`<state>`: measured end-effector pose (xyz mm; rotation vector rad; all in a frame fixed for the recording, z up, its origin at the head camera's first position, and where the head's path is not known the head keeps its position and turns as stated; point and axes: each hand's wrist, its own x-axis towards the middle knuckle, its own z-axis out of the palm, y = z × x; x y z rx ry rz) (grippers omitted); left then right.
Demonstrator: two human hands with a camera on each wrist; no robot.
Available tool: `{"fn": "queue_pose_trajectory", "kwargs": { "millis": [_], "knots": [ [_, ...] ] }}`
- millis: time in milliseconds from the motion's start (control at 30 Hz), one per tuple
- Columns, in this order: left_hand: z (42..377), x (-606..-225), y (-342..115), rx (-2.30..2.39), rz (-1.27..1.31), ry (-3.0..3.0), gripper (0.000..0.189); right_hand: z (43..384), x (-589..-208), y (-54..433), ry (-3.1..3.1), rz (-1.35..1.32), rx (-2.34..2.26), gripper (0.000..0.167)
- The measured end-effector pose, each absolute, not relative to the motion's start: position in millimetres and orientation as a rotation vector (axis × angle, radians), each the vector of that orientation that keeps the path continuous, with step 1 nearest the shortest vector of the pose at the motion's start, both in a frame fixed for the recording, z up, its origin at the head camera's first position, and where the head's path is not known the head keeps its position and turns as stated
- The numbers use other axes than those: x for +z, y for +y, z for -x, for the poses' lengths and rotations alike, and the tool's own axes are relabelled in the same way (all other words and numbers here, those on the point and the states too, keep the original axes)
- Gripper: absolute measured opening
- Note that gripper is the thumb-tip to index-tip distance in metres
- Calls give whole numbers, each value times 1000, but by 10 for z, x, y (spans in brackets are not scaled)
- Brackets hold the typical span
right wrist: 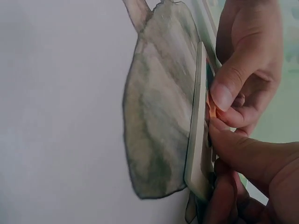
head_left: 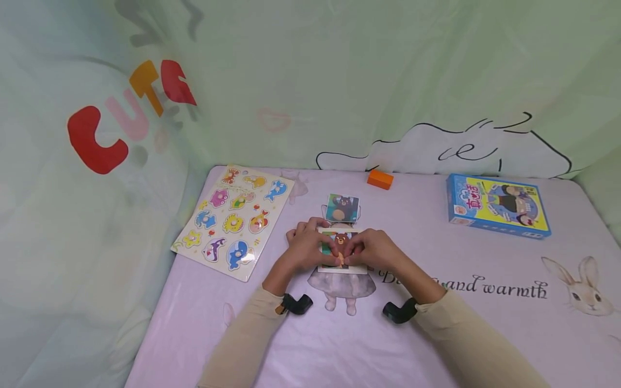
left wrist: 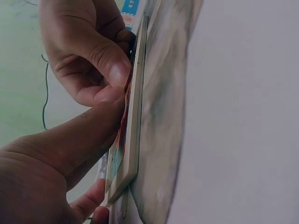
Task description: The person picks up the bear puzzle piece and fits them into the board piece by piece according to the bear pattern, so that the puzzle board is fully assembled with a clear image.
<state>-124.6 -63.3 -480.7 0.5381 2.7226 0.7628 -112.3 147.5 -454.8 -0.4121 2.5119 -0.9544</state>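
A small framed bear puzzle (head_left: 342,240) lies on the printed cloth, between the two hands. My left hand (head_left: 308,247) reaches over its left side, thumb and fingers bent in at the bear's belly. From the other side my right hand (head_left: 379,251) pinches at the same spot, its thumb close to the left thumb. An orange piece (right wrist: 212,105) shows between the fingertips in the right wrist view; the fingers hide most of it. The pale frame (left wrist: 127,165) appears edge-on in the left wrist view. Just beyond the puzzle is a square bear picture (head_left: 343,208).
To the left lies a sea-animal peg board (head_left: 248,215). An orange block (head_left: 380,180) sits at the back edge, and a blue and yellow box (head_left: 499,206) at the right. Curtains (head_left: 291,81) close off the back and left. The bed-like surface (head_left: 339,350) has printed rabbits and lettering.
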Motion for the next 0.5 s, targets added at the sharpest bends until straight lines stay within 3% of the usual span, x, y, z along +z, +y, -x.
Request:
{"fn": "queue_pose_trajectory", "kwargs": {
  "millis": [500],
  "knots": [
    [1229,-4749,-589,746,-486,2719,24,1107,-4572,1449,2551,349,-926,11]
  ]
}}
